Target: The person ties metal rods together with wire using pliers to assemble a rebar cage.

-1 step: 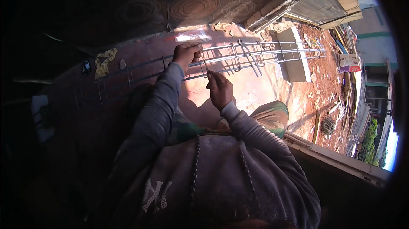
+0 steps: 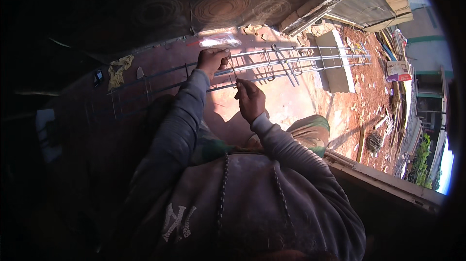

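Observation:
A long cage of steel reinforcing bars (image 2: 310, 58) with square stirrups (image 2: 268, 65) runs across in front of me, its left part in deep shadow. My left hand (image 2: 212, 63) is closed in a pinch at the cage's far side. Lower and to the right, my right hand (image 2: 251, 100) pinches too, beside the near bar. A thin piece of wire (image 2: 233, 69) stretches between the fingertips of both hands, crossing over the bars; its ends are hidden in the fingers. Just right of the hands, loose-looking steel rods (image 2: 286, 67), one with a bent end, lie across the cage.
A pale block (image 2: 335, 79) stands under the cage's right part. Beyond the wall lie a clear plastic bag (image 2: 221, 41), a yellow cloth (image 2: 119, 71) and a phone-like dark object (image 2: 98, 77). Rubble and timber (image 2: 400, 101) cover the ground at right. A sill (image 2: 383, 178) edges the lower right.

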Action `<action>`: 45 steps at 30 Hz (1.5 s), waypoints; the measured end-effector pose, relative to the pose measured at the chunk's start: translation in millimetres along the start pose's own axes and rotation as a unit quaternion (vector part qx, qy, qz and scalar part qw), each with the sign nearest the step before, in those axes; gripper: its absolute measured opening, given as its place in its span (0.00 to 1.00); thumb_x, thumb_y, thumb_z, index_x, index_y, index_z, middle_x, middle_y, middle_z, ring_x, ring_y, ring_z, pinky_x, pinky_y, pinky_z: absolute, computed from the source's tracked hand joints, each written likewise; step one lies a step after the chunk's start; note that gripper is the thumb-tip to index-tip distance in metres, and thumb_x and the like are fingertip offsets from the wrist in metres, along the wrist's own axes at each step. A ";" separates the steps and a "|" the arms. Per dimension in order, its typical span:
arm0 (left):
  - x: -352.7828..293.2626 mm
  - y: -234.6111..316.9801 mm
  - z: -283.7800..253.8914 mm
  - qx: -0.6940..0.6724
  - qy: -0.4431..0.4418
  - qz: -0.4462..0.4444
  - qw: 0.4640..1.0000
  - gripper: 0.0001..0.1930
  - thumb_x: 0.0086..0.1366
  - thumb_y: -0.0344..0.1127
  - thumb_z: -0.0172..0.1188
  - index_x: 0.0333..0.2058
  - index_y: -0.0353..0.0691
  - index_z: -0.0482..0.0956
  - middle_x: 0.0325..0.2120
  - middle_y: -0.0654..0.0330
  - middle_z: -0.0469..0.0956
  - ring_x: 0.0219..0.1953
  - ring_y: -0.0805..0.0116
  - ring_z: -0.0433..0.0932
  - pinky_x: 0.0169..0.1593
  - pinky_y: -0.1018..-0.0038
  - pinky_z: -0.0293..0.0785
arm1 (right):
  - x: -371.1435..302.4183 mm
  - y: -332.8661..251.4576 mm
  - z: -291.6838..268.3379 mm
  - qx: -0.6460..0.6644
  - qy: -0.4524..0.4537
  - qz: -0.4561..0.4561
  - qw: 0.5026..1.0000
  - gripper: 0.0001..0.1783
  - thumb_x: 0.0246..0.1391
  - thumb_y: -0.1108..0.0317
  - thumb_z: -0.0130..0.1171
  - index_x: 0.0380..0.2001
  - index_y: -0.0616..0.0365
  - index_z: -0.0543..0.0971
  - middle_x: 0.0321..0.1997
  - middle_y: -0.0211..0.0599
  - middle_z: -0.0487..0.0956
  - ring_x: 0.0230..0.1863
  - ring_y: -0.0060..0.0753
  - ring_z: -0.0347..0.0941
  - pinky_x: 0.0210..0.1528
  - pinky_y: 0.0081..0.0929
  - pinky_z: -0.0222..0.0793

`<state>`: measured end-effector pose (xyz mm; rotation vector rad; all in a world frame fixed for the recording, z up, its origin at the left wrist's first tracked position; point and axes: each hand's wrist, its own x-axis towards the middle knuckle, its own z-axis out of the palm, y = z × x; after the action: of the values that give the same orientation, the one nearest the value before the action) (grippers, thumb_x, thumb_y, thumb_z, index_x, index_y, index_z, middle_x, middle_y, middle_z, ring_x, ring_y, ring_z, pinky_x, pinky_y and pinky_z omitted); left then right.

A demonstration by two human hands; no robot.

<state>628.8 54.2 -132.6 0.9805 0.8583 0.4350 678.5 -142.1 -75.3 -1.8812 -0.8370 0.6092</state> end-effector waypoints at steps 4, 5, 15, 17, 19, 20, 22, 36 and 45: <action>21.9 9.8 -15.3 0.206 -0.030 -0.007 0.978 0.14 0.62 0.43 0.70 0.33 0.36 0.86 0.21 0.65 0.80 0.22 0.80 0.74 0.24 0.80 0.69 | 5.7 22.2 5.1 -0.020 0.029 0.067 0.997 0.16 0.67 0.62 0.55 0.45 0.63 0.82 0.24 0.39 0.83 0.27 0.30 0.81 0.33 0.28 0.74; 27.7 11.2 -21.4 0.312 -0.043 -0.032 0.948 0.15 0.60 0.44 0.72 0.33 0.36 0.86 0.21 0.64 0.81 0.21 0.80 0.75 0.24 0.80 0.70 | 6.3 24.7 4.7 -0.047 0.034 0.096 0.994 0.17 0.67 0.61 0.55 0.44 0.65 0.83 0.26 0.39 0.85 0.28 0.30 0.82 0.34 0.29 0.74; 65.6 -0.3 -22.6 0.479 0.048 0.037 0.875 0.24 0.59 0.57 0.63 0.39 0.42 0.87 0.41 0.44 0.84 0.46 0.48 0.83 0.49 0.59 0.78 | 35.8 48.4 12.1 -0.113 0.003 0.154 0.982 0.19 0.63 0.61 0.51 0.45 0.64 0.83 0.27 0.43 0.86 0.31 0.37 0.84 0.40 0.34 0.77; 74.0 -16.7 -25.9 0.505 0.064 0.031 0.860 0.24 0.60 0.56 0.61 0.41 0.41 0.87 0.44 0.44 0.83 0.49 0.46 0.82 0.51 0.58 0.77 | 43.4 48.6 17.2 -0.096 -0.002 0.164 0.982 0.18 0.63 0.62 0.52 0.44 0.65 0.83 0.28 0.43 0.86 0.31 0.37 0.84 0.40 0.34 0.77; 84.0 -39.9 -25.4 0.534 0.121 0.069 0.834 0.28 0.59 0.60 0.61 0.29 0.34 0.87 0.31 0.44 0.85 0.41 0.49 0.85 0.49 0.57 0.77 | 46.7 40.6 25.2 -0.069 0.022 0.151 0.986 0.19 0.63 0.62 0.52 0.43 0.67 0.83 0.27 0.43 0.86 0.31 0.38 0.85 0.40 0.36 0.77; 86.6 -44.9 -21.8 0.532 0.121 0.069 0.835 0.28 0.59 0.60 0.61 0.29 0.34 0.87 0.31 0.44 0.85 0.41 0.49 0.85 0.49 0.57 0.77 | 47.8 42.6 28.9 -0.071 0.022 0.150 0.986 0.19 0.63 0.62 0.52 0.43 0.67 0.83 0.27 0.43 0.86 0.31 0.38 0.85 0.40 0.36 0.77; 92.4 -54.2 -13.1 0.546 0.131 0.063 0.825 0.29 0.59 0.61 0.61 0.34 0.34 0.87 0.32 0.46 0.86 0.44 0.50 0.85 0.52 0.59 0.77 | 48.2 52.5 36.0 -0.044 0.064 0.146 0.986 0.18 0.64 0.62 0.52 0.43 0.66 0.83 0.26 0.41 0.86 0.24 0.32 0.81 0.32 0.31 0.75; 100.2 -40.1 -1.1 0.367 -0.010 -0.037 0.930 0.20 0.59 0.49 0.69 0.34 0.35 0.88 0.26 0.55 0.86 0.25 0.71 0.82 0.32 0.71 0.76 | 46.9 110.3 50.8 0.138 0.068 0.126 0.980 0.14 0.65 0.69 0.53 0.47 0.68 0.79 0.30 0.43 0.85 0.30 0.30 0.83 0.34 0.28 0.78; 109.0 -66.1 -20.5 0.327 0.047 0.036 0.943 0.26 0.55 0.48 0.74 0.45 0.33 0.85 0.41 0.52 0.86 0.43 0.67 0.84 0.49 0.69 0.76 | 57.6 77.3 54.2 0.132 0.042 0.193 0.971 0.11 0.59 0.70 0.54 0.37 0.68 0.82 0.30 0.45 0.85 0.33 0.33 0.83 0.36 0.29 0.80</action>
<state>675.4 104.5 -242.1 1.6162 1.0848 0.2589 699.3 -91.4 -171.4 -1.8166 -0.3126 0.8279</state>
